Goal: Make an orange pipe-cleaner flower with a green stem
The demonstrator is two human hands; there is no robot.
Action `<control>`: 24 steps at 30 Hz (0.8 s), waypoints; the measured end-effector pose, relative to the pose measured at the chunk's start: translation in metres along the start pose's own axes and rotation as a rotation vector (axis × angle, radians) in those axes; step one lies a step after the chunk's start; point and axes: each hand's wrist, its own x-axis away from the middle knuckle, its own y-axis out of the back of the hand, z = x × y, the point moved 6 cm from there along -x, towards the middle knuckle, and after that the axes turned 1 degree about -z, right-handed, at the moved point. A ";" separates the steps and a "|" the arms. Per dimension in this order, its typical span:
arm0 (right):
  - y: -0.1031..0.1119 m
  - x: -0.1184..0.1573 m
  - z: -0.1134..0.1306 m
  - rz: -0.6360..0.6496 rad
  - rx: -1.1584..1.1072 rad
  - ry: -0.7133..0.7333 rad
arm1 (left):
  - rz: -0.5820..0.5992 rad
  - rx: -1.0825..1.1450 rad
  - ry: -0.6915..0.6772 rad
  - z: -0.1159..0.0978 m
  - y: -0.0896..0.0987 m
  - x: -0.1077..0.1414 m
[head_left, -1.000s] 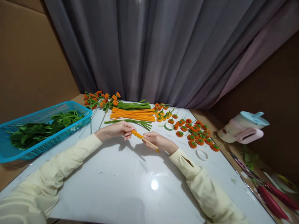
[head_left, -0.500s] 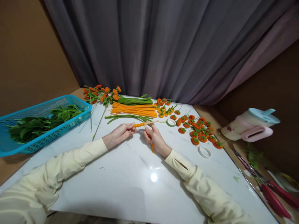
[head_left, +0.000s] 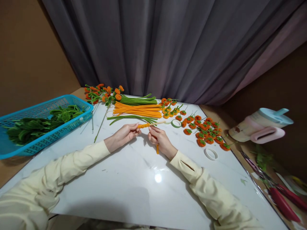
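Note:
An orange pipe cleaner [head_left: 143, 126] is coiled round a thin wooden stick [head_left: 161, 122] held level above the white table. My left hand [head_left: 124, 135] pinches the left end of the coil. My right hand [head_left: 161, 140] is closed at the coil's right side, gripping the pipe cleaner, whose loose tail hangs below the palm. Past the right fingers the stick's bare end sticks out to the right. Just beyond my hands lie a few green pipe cleaners [head_left: 130, 118], a row of straight orange pipe cleaners [head_left: 137, 110] and a green bundle [head_left: 137, 101].
A blue basket [head_left: 59, 123] of green leaves stands left. Orange flowers [head_left: 109, 91] on stems lie behind it. Many orange flower heads [head_left: 203, 129], green tape [head_left: 176, 123] and a white tape roll [head_left: 211, 154] lie right. A tumbler [head_left: 259, 126] and red-handled pliers [head_left: 283, 203] border the table.
The view has shifted slightly. Both hands keep nearly the same place on the stick; the coil and the hanging tail look almost unchanged, the tail perhaps slightly shorter.

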 end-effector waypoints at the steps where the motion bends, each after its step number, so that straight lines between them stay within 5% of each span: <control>1: 0.000 0.000 0.000 0.002 0.001 -0.003 | 0.005 -0.002 -0.005 0.000 0.000 0.000; 10: 0.002 -0.001 -0.001 0.000 0.024 -0.011 | 0.040 -0.048 -0.044 -0.002 -0.001 0.000; 19: -0.001 0.000 0.001 0.039 0.046 -0.021 | 0.023 -0.392 -0.227 -0.018 -0.014 0.015; 24: 0.002 -0.002 -0.002 0.089 0.028 -0.026 | 0.027 -0.331 -0.240 -0.017 -0.013 0.015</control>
